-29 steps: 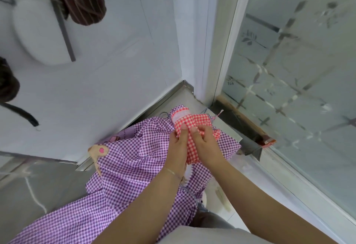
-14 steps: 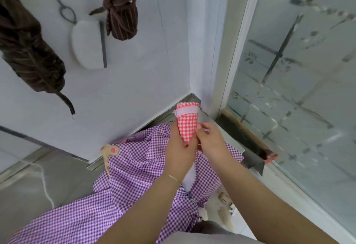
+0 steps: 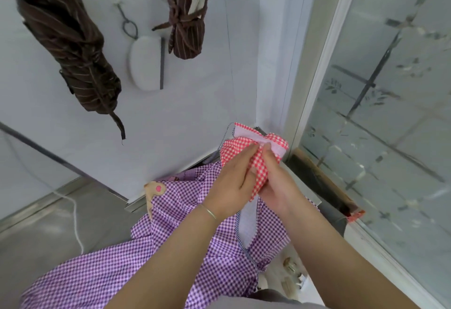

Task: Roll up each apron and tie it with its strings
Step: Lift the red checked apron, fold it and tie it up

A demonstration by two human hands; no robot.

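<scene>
The person is holding a red apron (image 3: 253,152) bunched between both hands, just above the purple apron (image 3: 170,247) that is lying spread out below it. The left hand (image 3: 234,181) is lying against the near side of the red bundle, its fingers (image 3: 246,155) held close together and pressing along the cloth; the right hand (image 3: 275,181) is curling round the bundle's lower end, its fingertips (image 3: 267,149) pinching the checked fabric just below a pale band (image 3: 251,136) that crosses the top. No string is plainly showing around the bundle — whether one is tucked under the fingers cannot be told.

The risk here seems to be the roll loosening. The bundle is looking fuller at the top than at the pinched end, so if either hand is lifting off to hunt for a string, the layers are likely springing open and dropping onto the purple apron. A string pulled while the pinch is slack could also slide off the narrow end rather than cinching. Above the purple apron, two brown aprons (image 3: 70,47) (image 3: 186,13) are hanging on the wall, already rolled and tied — a fair guide to how snug the wrap needs to be.
</scene>
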